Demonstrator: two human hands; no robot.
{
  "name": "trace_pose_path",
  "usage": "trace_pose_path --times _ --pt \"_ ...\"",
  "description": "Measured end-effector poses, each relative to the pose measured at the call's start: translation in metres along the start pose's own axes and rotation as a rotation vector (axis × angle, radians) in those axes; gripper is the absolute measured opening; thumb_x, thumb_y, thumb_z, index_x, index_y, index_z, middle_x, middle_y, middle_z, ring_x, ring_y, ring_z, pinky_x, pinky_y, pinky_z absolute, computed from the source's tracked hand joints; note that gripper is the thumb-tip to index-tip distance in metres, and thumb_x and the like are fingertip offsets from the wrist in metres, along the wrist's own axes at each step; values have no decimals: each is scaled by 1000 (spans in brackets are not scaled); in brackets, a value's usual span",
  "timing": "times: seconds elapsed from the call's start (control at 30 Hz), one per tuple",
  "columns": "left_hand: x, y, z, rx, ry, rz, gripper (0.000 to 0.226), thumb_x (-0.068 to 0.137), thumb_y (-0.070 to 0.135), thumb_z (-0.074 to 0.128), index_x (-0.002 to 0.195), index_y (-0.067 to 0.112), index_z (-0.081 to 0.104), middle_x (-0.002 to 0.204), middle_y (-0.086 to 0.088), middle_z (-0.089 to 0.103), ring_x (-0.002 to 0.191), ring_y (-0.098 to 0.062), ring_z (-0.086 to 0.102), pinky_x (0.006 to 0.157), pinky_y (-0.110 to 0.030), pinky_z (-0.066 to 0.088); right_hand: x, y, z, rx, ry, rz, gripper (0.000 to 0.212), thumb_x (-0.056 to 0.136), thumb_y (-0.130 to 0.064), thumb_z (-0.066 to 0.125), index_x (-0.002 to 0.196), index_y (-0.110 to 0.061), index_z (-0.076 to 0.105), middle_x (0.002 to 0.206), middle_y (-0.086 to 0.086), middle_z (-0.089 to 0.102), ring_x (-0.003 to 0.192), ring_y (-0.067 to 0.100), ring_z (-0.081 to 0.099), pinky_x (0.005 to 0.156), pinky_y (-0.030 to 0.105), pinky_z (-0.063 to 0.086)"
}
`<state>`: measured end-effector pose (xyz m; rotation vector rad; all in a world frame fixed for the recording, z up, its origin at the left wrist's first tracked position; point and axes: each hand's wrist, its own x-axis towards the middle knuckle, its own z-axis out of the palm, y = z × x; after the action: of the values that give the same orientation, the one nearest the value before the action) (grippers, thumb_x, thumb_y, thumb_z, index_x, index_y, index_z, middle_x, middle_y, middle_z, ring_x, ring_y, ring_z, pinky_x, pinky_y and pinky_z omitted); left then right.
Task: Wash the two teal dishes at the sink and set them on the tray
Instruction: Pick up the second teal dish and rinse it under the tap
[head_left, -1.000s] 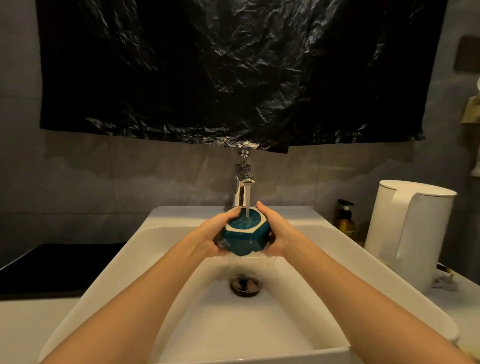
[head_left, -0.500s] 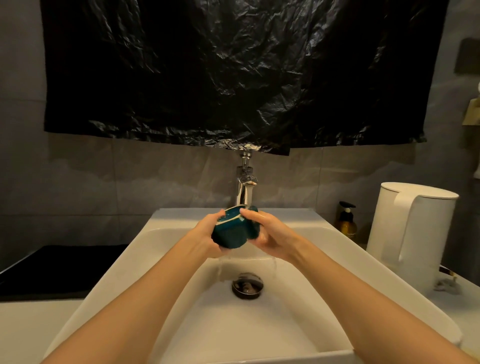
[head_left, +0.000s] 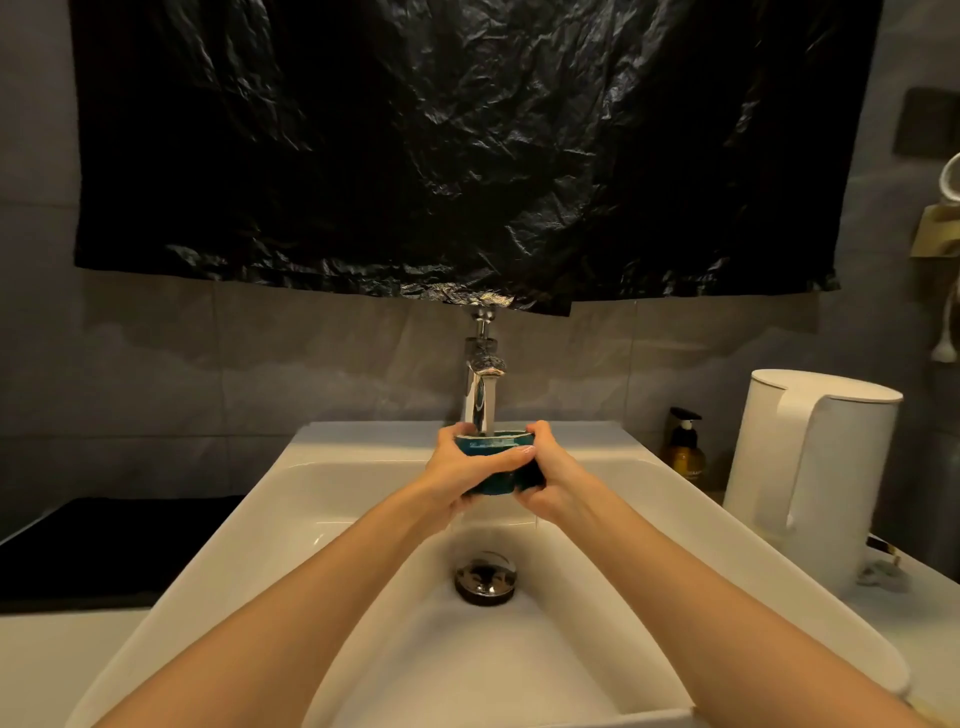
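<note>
Grip is two-handed: your left hand (head_left: 457, 475) and your right hand (head_left: 553, 483) both curl round the teal dish (head_left: 493, 442) and close on it from opposite sides. Your left thumb lies across its near wall, and fingertips from each hand hook over the far rim. The dish sits upright or nearly so, its pale-edged rim facing up, and your palms hide most of its body.

You hold the dish in the air above the sink (head_left: 363, 467), directly under the spout of the chrome faucet (head_left: 480, 395), which stands at the far middle of the basin. A stream of water runs from the spout into the dish. Below and nearer to you, the round metal drain (head_left: 485, 578) sits in the basin floor. Your bare forearms reach in from the near edge on both sides.

On the tabletop (head_left: 52, 654) to the left lies a black flat slab (head_left: 104, 545); you cannot tell from here what it is. To the right of the sink a white kettle (head_left: 810, 467) stands with its handle toward you, and an amber pump bottle (head_left: 685, 452) stands between it and the basin's far corner. A crinkled black plastic sheet (head_left: 441, 156) hangs over the grey tiled wall behind the faucet.
</note>
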<state>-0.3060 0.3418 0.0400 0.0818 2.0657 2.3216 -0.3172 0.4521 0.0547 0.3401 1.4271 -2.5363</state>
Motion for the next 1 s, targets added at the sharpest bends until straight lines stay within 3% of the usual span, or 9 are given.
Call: trace_pose_path --times 0.1,0.23,0.33,0.47,0.53,0.63,0.8,0.93,1.0 --pt "0 -1 1 -15 7 10 81 69 22 82 133 21 33 104 -1 55 93 -17 60 68 -24 55 0 0 -1 -32 18 2 29 94 -31 53 103 -3 55 91 16 63 81 28 60 78 35 53" --pt "1 2 -1 -108 -74 44 74 81 12 72 142 18 31 122 -11 52 106 -27 58 85 -36 55 -5 -6 -6 42 38 24 25 92 -27 55 89 -2 52 87 17 61 78 29 58 85 36 53" --pt "-1 6 0 -159 -120 53 68 87 6 64 144 21 32 134 -14 47 111 -30 57 88 -39 54 -9 -8 -12 78 46 37 24 91 -27 55 86 -4 52 86 16 61 77 30 58 84 36 52" --pt "-2 9 4 -260 -165 52 42 97 9 47 137 22 43 128 -7 54 102 -21 59 81 -35 56 -12 -9 -16 98 26 21 22 87 -30 55 90 -8 55 88 15 63 78 31 59 76 36 54" --pt "1 9 1 -280 -160 53 35 97 9 48 129 23 47 128 -8 54 109 -24 58 83 -37 56 -11 -9 -16 76 -2 11 21 86 -28 60 92 -9 58 88 14 64 79 29 61 69 35 55" --pt "7 8 -3 -355 -98 16 53 94 15 55 143 10 36 137 -15 50 116 -29 55 80 -38 57 -9 -8 -15 -4 -28 5 25 81 -24 68 100 -10 62 92 13 67 82 27 63 65 30 55" --pt "7 7 -9 -444 -31 -131 40 93 33 57 120 5 60 117 -17 65 106 -30 62 85 -43 53 -3 -7 -14 -164 -125 -2 19 83 -22 67 99 -13 68 92 10 71 84 24 64 64 28 55" --pt "11 5 -11 -380 45 -143 39 87 35 64 115 8 65 113 -15 68 101 -28 65 82 -40 55 3 -3 -12 -264 -181 -32 29 90 -34 60 112 -16 66 109 11 69 94 25 63 72 31 53" --pt "13 8 -12 -344 114 -104 37 87 35 63 112 7 65 110 -14 68 97 -25 65 79 -36 55 5 1 -6 -362 -182 -127 30 97 -36 49 116 -16 61 112 12 66 90 24 62 66 31 53"
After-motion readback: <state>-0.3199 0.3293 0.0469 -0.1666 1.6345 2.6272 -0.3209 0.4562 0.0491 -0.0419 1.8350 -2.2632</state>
